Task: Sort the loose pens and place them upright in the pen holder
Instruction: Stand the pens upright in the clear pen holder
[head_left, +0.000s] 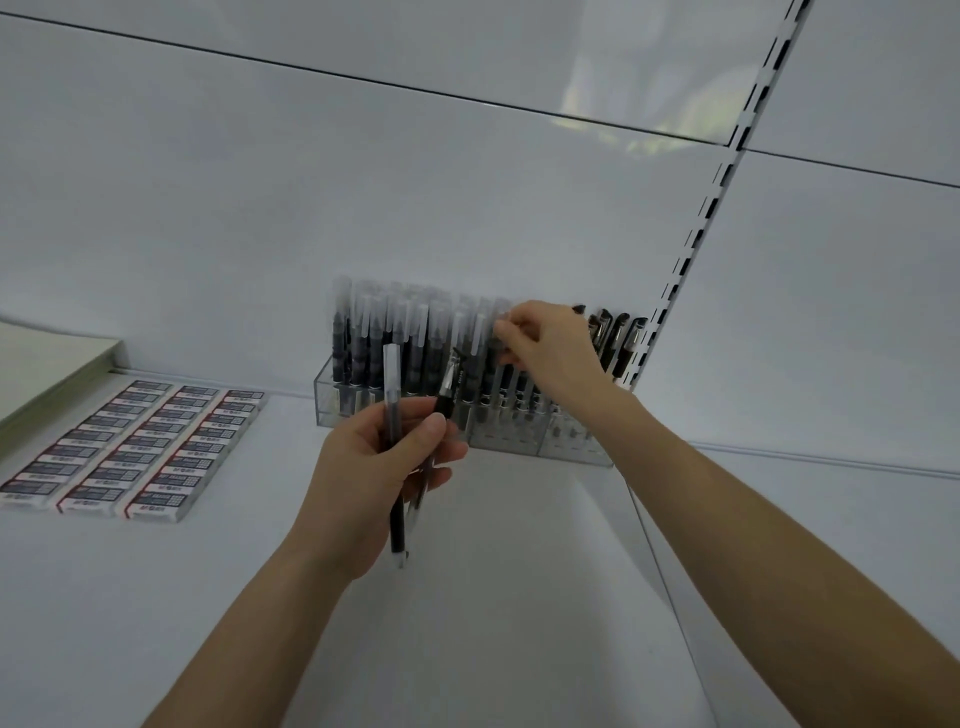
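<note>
A clear acrylic pen holder stands against the back wall of a white shelf, packed with several upright black pens with frosted caps. My left hand grips two loose pens in front of the holder: a capped black pen held upright and a darker pen with a metal clip leaning right. My right hand reaches over the holder's right half, fingertips pinching the frosted cap of a standing pen.
Rows of boxed erasers lie on the shelf at left. A stack of pale paper pads sits at the far left. Dark clip pens stand at the holder's right end beside a slotted shelf upright.
</note>
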